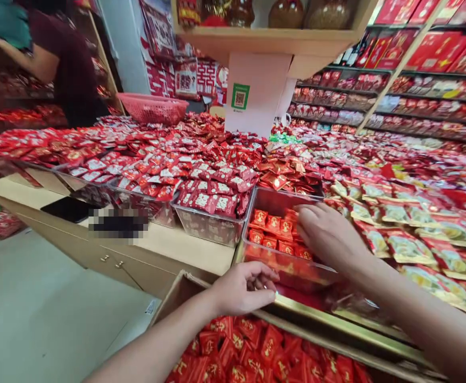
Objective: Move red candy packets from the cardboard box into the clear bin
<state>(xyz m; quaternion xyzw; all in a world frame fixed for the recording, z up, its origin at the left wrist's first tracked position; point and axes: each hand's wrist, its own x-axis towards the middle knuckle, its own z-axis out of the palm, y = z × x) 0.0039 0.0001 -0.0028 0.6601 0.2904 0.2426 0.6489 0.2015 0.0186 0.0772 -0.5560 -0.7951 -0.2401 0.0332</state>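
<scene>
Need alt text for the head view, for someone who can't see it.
The right hand lies on small red sweet packets in a clear plastic bin; the left hand curls at the bin's near rim, above a cardboard box of red packets.

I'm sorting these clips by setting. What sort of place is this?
Most likely a sweet shop: clear bins heaped with red wrapped candies, wall shelves of red boxes, and a QR code sign on the counter.

A sweet shop, counter heaped high.
Clear plastic bins [211, 226] of red-wrapped candies [213, 199], stocked wall shelves [416, 74], a green QR payment sign [240, 96].
</scene>
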